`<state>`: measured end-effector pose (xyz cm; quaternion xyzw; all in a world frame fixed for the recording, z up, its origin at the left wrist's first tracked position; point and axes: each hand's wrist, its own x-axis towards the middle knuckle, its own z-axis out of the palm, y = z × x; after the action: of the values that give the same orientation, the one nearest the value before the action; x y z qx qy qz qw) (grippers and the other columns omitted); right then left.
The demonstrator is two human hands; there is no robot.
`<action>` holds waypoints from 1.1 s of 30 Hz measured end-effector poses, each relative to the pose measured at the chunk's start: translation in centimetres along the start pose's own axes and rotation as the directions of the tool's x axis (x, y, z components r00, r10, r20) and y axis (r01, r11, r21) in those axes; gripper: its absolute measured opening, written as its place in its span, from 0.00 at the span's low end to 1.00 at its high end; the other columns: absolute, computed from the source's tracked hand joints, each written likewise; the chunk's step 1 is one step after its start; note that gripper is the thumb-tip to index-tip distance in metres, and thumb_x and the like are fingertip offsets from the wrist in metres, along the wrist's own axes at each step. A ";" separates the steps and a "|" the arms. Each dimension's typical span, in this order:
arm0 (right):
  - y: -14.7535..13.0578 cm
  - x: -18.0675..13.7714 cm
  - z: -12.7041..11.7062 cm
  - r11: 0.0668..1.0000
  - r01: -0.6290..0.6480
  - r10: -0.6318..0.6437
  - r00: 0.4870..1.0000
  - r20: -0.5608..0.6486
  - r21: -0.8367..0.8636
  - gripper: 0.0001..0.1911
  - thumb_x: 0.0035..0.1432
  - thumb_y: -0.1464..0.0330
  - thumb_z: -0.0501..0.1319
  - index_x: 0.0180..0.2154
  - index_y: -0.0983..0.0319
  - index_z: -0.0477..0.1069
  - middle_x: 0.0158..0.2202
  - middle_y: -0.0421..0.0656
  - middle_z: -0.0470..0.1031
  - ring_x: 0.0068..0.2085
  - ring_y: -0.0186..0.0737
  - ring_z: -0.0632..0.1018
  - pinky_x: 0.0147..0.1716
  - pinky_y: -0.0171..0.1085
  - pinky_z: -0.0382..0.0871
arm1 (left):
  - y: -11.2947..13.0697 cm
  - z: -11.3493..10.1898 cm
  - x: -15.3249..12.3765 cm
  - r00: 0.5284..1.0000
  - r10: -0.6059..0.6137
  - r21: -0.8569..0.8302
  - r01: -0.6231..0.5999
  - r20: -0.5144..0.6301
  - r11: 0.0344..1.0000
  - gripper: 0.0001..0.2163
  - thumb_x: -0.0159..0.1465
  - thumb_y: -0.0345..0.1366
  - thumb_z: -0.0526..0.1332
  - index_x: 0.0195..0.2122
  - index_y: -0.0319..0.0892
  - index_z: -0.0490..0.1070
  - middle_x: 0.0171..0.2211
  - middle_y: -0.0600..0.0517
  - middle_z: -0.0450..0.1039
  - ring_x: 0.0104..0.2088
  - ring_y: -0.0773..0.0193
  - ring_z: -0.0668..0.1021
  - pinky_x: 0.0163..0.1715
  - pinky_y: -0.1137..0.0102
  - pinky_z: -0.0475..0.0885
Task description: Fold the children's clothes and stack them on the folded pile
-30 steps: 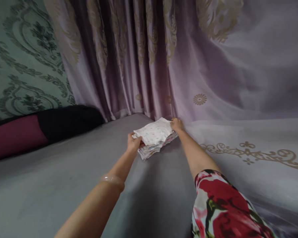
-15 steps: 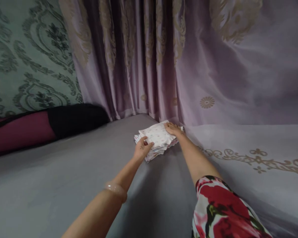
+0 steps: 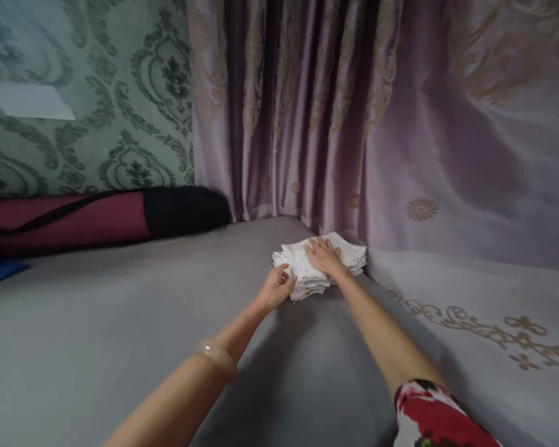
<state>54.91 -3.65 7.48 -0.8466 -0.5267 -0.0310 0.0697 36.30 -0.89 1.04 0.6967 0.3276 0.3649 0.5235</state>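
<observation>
A stack of thin folded white cloths (image 3: 349, 251) with faint coloured prints lies on the grey bed sheet near the curtain. My right hand (image 3: 325, 256) rests flat on top of it, fingers stretched out and a little apart. At the stack's near left corner, my left hand (image 3: 277, 287) has its fingers and thumb curled against the edge of the cloths. The undersides of the left fingers are partly hidden. A pale bangle (image 3: 218, 360) circles my left forearm, and a red floral sleeve (image 3: 440, 416) covers my upper right arm.
Purple curtains (image 3: 307, 136) with gold patterns hang just behind the stack. A maroon and black rolled bag (image 3: 93, 217) lies along the patterned green wall (image 3: 112, 81). A blue item (image 3: 0, 271) shows at the left edge of the grey bed (image 3: 121, 335).
My right hand has slid from the stack's far right end to the middle of its top. My left hand stays at the left corner. The view has turned left.
</observation>
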 end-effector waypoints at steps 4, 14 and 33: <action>-0.2 -0.5 0.5 0.999 -0.008 0.009 1.000 0.006 -0.034 0.29 0.67 0.53 0.40 0.63 0.58 0.57 0.68 0.49 0.51 0.66 0.58 0.52 0.59 0.64 0.45 | -1.7 -5.9 -1.9 0.999 0.029 0.209 -0.020 -0.041 0.978 0.15 0.56 0.33 0.62 0.45 0.41 0.72 0.37 0.48 0.71 0.33 0.65 0.74 0.39 0.70 0.70; -4.9 -2.1 0.5 0.940 0.341 -0.341 0.938 0.062 0.011 0.28 0.68 0.59 0.39 0.66 0.59 0.52 0.69 0.47 0.49 0.68 0.49 0.49 0.63 0.58 0.41 | -6.9 -30.9 -9.1 0.955 -0.012 0.856 0.273 -0.298 0.439 0.21 0.63 0.42 0.50 0.53 0.35 0.64 0.54 0.36 0.66 0.52 0.50 0.72 0.54 0.60 0.64; -28.6 -10.3 6.7 0.769 0.598 -0.637 0.743 0.203 0.225 0.31 0.66 0.59 0.42 0.66 0.65 0.50 0.69 0.55 0.45 0.68 0.52 0.48 0.62 0.59 0.41 | -6.5 -36.9 -14.7 0.870 -0.077 0.839 0.490 -0.487 0.236 0.19 0.69 0.40 0.44 0.56 0.37 0.62 0.60 0.36 0.60 0.61 0.50 0.62 0.57 0.57 0.55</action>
<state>24.59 0.72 1.98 -0.6125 -0.7828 0.1006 0.0451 -3.22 6.37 -0.84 0.7182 0.6868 0.1118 0.0004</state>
